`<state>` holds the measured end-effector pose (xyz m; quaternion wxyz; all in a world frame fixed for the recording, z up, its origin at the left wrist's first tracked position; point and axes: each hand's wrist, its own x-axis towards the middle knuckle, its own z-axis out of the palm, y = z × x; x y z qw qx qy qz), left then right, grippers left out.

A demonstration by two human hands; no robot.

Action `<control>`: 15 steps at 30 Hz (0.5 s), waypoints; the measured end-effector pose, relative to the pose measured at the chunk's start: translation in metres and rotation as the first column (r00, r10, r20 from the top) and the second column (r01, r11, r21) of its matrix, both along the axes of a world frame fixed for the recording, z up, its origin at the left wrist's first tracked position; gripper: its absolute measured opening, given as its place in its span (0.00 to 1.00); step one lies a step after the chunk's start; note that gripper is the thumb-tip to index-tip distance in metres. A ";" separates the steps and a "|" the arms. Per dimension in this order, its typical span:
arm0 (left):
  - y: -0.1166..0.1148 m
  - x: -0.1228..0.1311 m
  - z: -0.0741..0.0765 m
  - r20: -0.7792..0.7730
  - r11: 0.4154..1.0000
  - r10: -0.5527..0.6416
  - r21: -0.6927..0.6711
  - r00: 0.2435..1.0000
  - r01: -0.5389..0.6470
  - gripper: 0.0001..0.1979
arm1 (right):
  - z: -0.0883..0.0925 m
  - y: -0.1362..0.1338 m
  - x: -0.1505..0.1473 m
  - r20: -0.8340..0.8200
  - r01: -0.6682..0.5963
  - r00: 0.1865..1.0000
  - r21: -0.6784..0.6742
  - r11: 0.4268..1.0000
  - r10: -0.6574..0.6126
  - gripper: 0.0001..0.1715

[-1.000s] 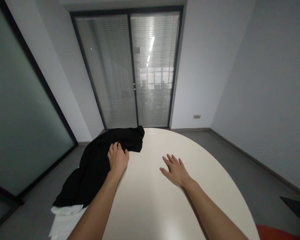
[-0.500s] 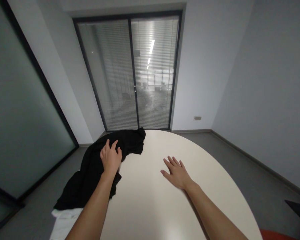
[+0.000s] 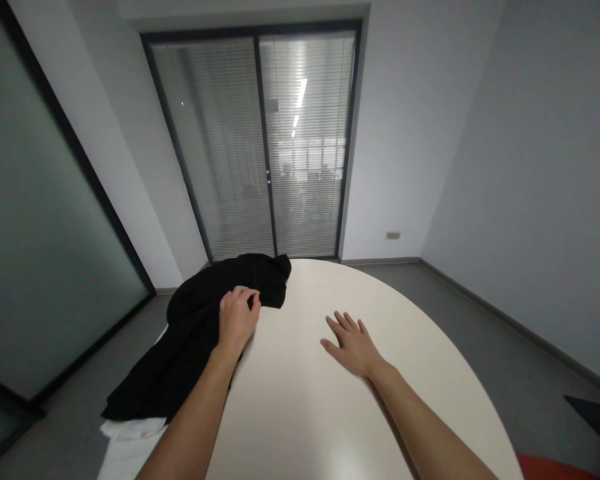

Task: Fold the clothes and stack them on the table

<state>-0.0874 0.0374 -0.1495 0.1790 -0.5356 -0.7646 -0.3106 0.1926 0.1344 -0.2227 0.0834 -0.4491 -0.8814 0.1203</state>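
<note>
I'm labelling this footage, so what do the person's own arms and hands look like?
Both the left hand and the right hand are bare: no gloves, and no rings, watches or bracelets show. The forearms are bare too, with no sleeves or markings visible.

No readable text, label, brand, number or sign shows anywhere.
</note>
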 end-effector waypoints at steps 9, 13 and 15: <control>-0.007 0.011 0.006 -0.163 0.968 0.235 -0.054 0.958 -0.246 0.27 | -0.001 0.001 0.001 -0.026 -0.011 1.000 -0.004 1.000 0.011 0.43; -0.012 -0.010 -0.004 -0.231 0.907 0.326 -0.198 0.917 -0.372 0.28 | -0.001 0.001 0.002 -0.033 -0.019 0.999 -0.011 1.000 0.019 0.43; -0.014 -0.011 -0.004 -0.239 0.910 0.290 -0.231 0.927 -0.344 0.22 | -0.002 0.002 0.002 -0.036 -0.019 0.999 -0.015 1.000 0.018 0.43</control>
